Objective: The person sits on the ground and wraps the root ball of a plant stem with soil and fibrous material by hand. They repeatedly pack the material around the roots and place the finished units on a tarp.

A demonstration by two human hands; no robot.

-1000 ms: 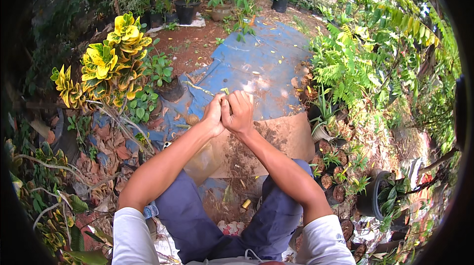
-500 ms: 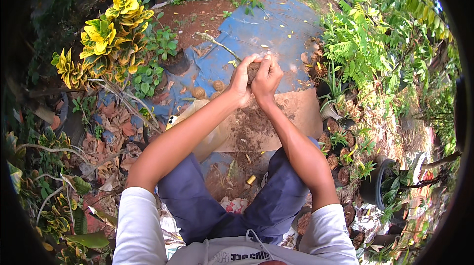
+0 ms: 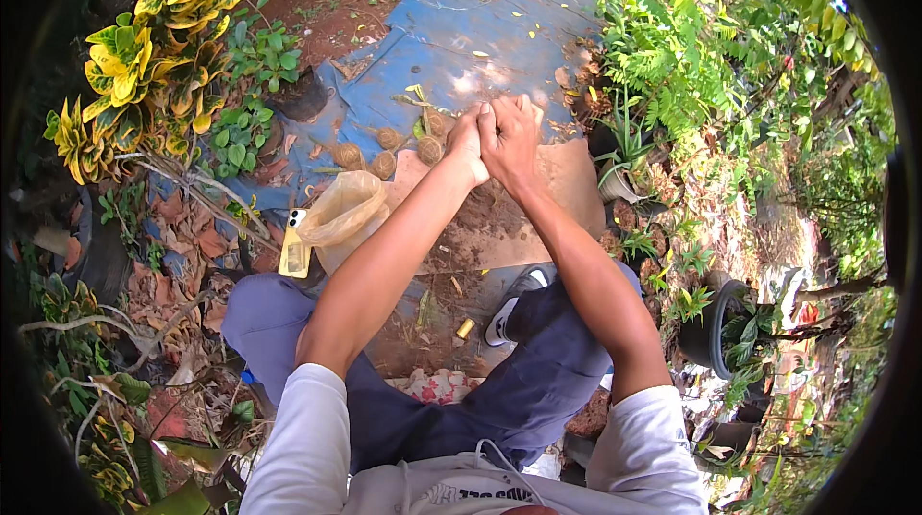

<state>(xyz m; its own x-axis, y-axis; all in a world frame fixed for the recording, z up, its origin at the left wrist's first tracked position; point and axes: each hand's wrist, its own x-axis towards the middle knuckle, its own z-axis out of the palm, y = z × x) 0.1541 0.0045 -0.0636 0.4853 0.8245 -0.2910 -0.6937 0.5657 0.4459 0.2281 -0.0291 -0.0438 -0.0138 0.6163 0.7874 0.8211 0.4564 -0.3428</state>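
The left hand (image 3: 468,143) and the right hand (image 3: 509,136) are pressed together out in front of the person, fingers folded around something between the palms; what they clasp is hidden, though judging by the loose brown soil (image 3: 480,217) directly below, it looks like a lump of earth being squeezed into shape, held over the pile so crumbs fall back onto it. Both hands are clenched on each other, not on any visible thing. The soil lies on a flat sheet of cardboard (image 3: 567,179), which keeps it off the blue tarp (image 3: 480,45) beyond. Just left of the hands, a cluster of round soil balls (image 3: 384,165) sits at the tarp's edge, near the work, probably set aside there. Nearer the left knee lies a crumpled clear plastic bag (image 3: 346,213), and touching it a yellow-cased phone (image 3: 295,244), kept away from the dirt. A yellow-green croton shrub (image 3: 163,54) stands far left, ferns (image 3: 672,64) to the right. Compared with half a second ago, the clasped hands sit in much the same place over the soil; the view has tipped slightly, showing more of the lap and the plastic bag.
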